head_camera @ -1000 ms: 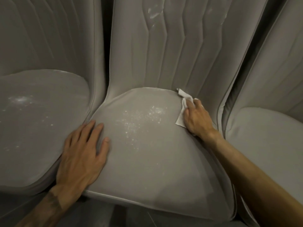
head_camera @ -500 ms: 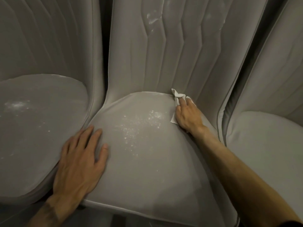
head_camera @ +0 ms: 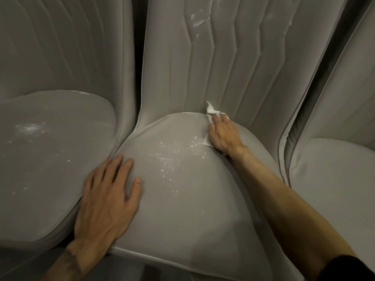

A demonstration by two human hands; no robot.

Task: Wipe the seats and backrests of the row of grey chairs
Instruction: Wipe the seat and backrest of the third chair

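1. Head view, nearest: the left hand (head_camera: pixel 105 201) lies palm-down on the front-left edge of the middle seat (head_camera: pixel 192 216). Its fingers are spread flat and its grip holds nothing.
2. Mid-seat: white specks (head_camera: pixel 172 157) scatter across the smooth, padded upholstery, which likely yields under pressure.
3. Rear of seat: the right hand (head_camera: pixel 223 136), arm extended, has its grip closed on a bunched white cloth (head_camera: pixel 211 110) at the crease beneath the backrest (head_camera: pixel 172 67). The cloth looks light and limp, and is best held wadded under the fingertips.
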